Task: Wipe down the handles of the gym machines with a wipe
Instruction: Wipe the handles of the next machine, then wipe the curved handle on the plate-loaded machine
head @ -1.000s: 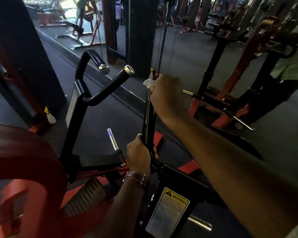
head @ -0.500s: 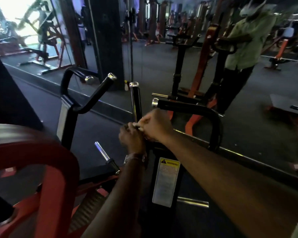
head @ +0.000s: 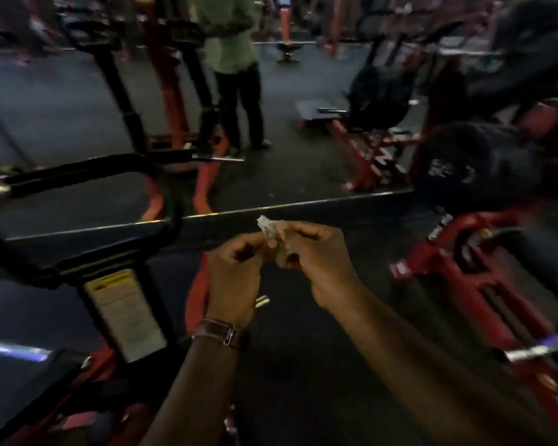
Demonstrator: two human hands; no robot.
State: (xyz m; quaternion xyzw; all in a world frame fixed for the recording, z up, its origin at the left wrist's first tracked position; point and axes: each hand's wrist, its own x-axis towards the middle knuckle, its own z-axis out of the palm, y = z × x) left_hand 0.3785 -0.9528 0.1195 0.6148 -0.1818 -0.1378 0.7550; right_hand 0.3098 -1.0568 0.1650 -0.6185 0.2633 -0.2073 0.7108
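A small crumpled whitish wipe [head: 273,235] sits between my two hands in mid-air at the centre of the head view. My right hand [head: 316,255] pinches it with curled fingers. My left hand [head: 236,272], with a brown watch strap on the wrist, has its fingers curled against the wipe's left side. A black curved machine handle [head: 78,172] with a chrome end cap runs across the left, clear of both hands. The frame is motion-blurred.
A black upright with a warning label [head: 123,310] stands at lower left. A red-framed machine [head: 471,284] with a black pad [head: 471,169] fills the right. A mirror edge strip [head: 239,211] crosses the middle; a person in a green shirt [head: 229,43] stands behind.
The view has swung right. Both hands have come off the black upright handle and now hold the wipe between them in the air.
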